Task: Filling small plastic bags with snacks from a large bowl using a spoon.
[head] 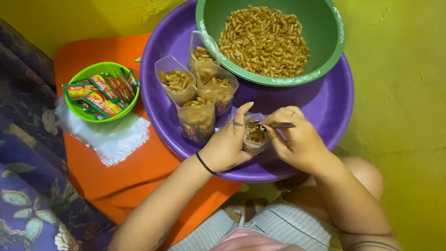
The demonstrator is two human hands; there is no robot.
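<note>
My left hand grips a small clear plastic bag partly filled with brown macaroni snacks, over the near side of a purple basin. My right hand holds a thin spoon handle whose end dips into the bag's mouth. A green bowl heaped with the same brown macaroni sits in the basin's far part. Several filled open bags stand upright in the basin to the left of my hands.
A small lime-green bowl holding several red and green seasoning sachets sits on an orange mat at the left. A stack of clear plastic bags lies beside it. Patterned purple cloth runs along the left edge. Yellow floor surrounds everything.
</note>
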